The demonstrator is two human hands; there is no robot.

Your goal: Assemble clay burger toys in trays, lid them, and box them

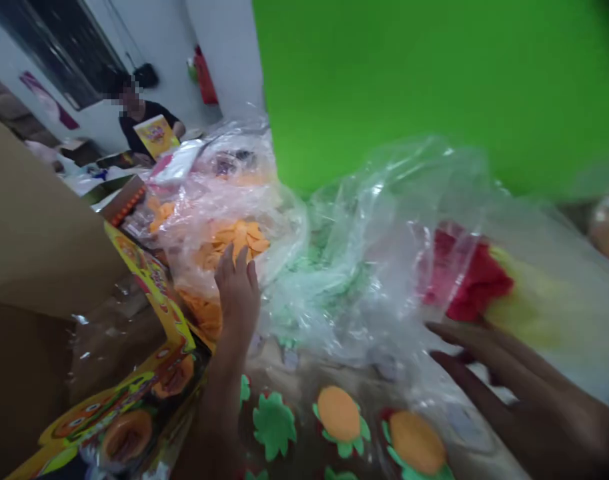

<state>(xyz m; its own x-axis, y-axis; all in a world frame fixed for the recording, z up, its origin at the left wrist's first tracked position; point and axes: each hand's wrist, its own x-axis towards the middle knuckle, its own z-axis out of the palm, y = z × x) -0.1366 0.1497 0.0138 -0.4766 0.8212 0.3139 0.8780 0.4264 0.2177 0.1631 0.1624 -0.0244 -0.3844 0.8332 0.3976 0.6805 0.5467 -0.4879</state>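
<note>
My left hand (238,297) reaches forward with fingers apart, at the near edge of a pile of orange flat pieces (241,237) in a clear plastic bag. Whether the fingertips touch them I cannot tell. On the right my right hand (504,373), somewhat blurred, hovers with thumb and fingers spread and nothing visible between them. It is nearest a bag with red pieces (471,277). Between the hands lie a green leaf-shaped piece (274,425) and orange ovals (339,413) stacked on green and red pieces.
Clear plastic bags (389,220) hold pale green pieces (324,283). A cardboard box (29,220) and yellow printed packaging (159,290) stand at left. A green panel (434,87) rises behind. Another person (151,117) sits far back with a yellow box (157,135).
</note>
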